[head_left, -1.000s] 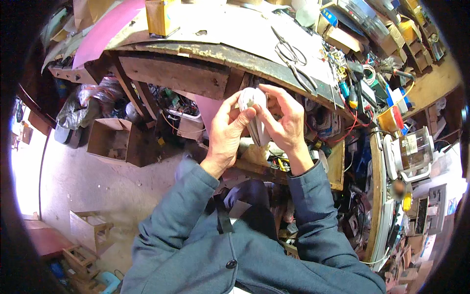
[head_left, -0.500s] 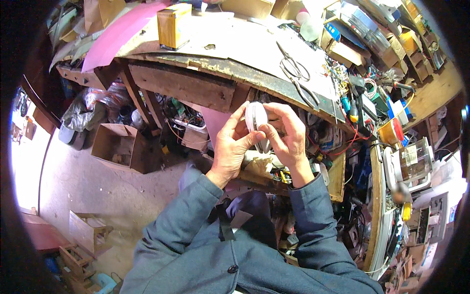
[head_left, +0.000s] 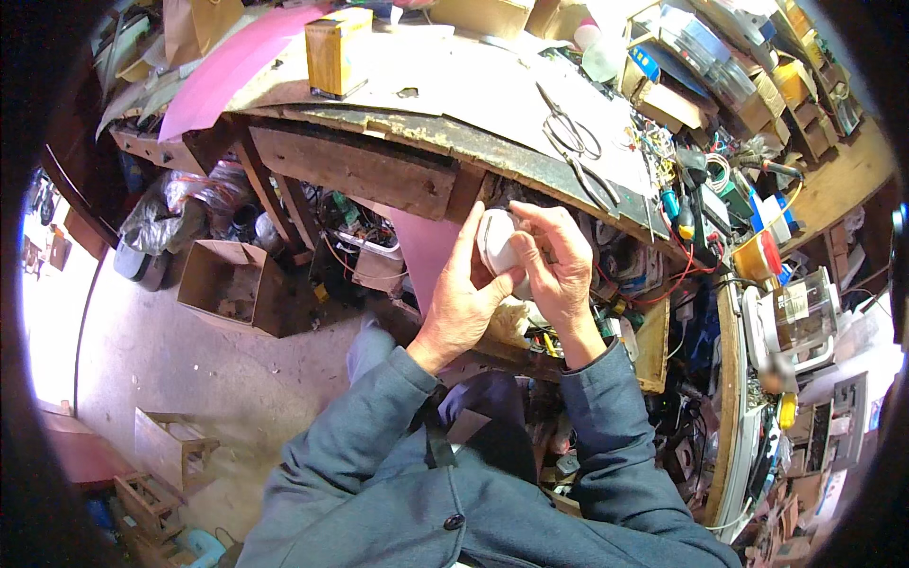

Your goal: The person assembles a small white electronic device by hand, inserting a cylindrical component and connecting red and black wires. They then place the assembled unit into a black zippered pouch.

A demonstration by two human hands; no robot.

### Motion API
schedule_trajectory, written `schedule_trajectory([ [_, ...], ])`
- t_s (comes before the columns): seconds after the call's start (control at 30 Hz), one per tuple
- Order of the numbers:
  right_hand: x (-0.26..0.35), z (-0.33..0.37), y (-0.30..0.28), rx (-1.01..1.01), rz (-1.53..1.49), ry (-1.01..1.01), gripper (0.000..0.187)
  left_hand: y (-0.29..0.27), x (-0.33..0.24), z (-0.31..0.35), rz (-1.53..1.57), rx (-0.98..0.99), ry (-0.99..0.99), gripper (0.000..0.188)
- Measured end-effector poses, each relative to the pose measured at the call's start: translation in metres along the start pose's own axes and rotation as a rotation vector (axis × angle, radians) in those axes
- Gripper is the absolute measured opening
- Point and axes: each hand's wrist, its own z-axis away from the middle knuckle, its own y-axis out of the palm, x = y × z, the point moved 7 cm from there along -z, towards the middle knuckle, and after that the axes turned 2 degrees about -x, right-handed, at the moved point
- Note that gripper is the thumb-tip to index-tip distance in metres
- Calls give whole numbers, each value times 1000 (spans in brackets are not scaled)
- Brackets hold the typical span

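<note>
Between my two hands is a small rounded white plastic object (head_left: 495, 240), its pale flat face turned partly up toward me. I cannot make out its exact kind. My left hand (head_left: 461, 293) grips it from the left, fingers behind and thumb along its lower edge. My right hand (head_left: 559, 268) holds its right side, thumb pressed on the face and fingers curled round the top. Both hands are held up in front of the workbench (head_left: 473, 76), over its near edge. Fingers cover the object's right part and underside.
On the bench lie black-handled scissors (head_left: 572, 135), pliers (head_left: 594, 185) and an upright yellow box (head_left: 338, 54). Screwdrivers (head_left: 684, 223) and tangled wires crowd its right end. An open cardboard box (head_left: 230, 284) sits on the floor at left. Below my hands is a cluttered drawer (head_left: 653, 350).
The white object has turned from nearly edge-on to show more of its broad face. My left hand has shifted slightly to the right and its fingers have straightened.
</note>
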Motion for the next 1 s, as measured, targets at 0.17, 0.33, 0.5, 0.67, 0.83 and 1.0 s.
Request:
schedule_trajectory([
  [0.17,-12,1,6,72,-142,200,44,-4,0,2,16,-19,-16,85],
  [0.33,-23,6,10,283,-174,265,52,-3,-4,1,-182,8,8,86],
  [0.5,-22,6,13,331,-377,341,52,1,-6,2,-141,16,53,88],
  [0.67,-23,8,13,339,-426,380,51,-1,-6,1,-241,55,73,87],
  [0.83,-21,8,12,344,-421,375,50,0,-6,3,-290,27,52,86],
  [1.0,-16,7,11,350,-397,351,50,2,-7,4,-225,45,22,81],
])
